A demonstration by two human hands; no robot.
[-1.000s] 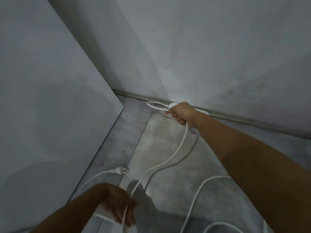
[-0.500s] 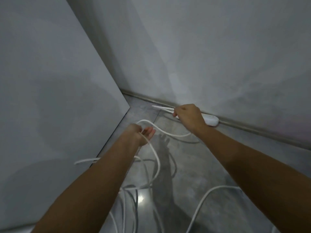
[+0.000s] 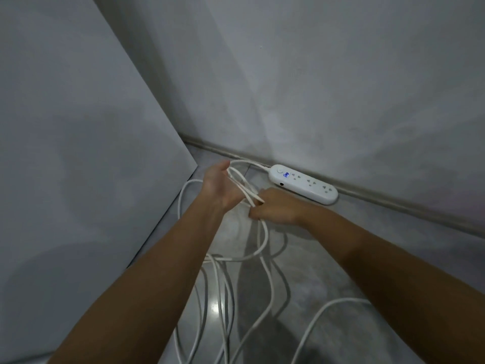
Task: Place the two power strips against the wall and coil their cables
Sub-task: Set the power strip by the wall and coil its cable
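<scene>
Head view: a white power strip point(image 3: 304, 183) lies flat on the grey floor point(image 3: 367, 248), its long side set along the skirting point(image 3: 399, 204) at the foot of the wall point(image 3: 341, 88). A small blue display point(image 3: 286, 175) glows near its left end, and three sockets run along its top toward the right.

A white cable point(image 3: 266, 236) leaves the strip's left end, arcs left just beside the skirting and comes to the hands. The left hand point(image 3: 219, 186) is held palm up with its fingers stretched out, so its grip is wide; several strands of the cable lie across the palm. The right hand point(image 3: 275, 207) is just beside it, touching at the fingertips, and its grip is curled round the same strands where they leave the left palm. Below the hands the cable hangs in long loose loops that reach the floor and cross one another between the two forearms.

A second cable point(image 3: 313, 320) curves over the floor at the lower right; where it ends cannot be told. A tall pale panel point(image 3: 78, 127) fills the left side.
</scene>
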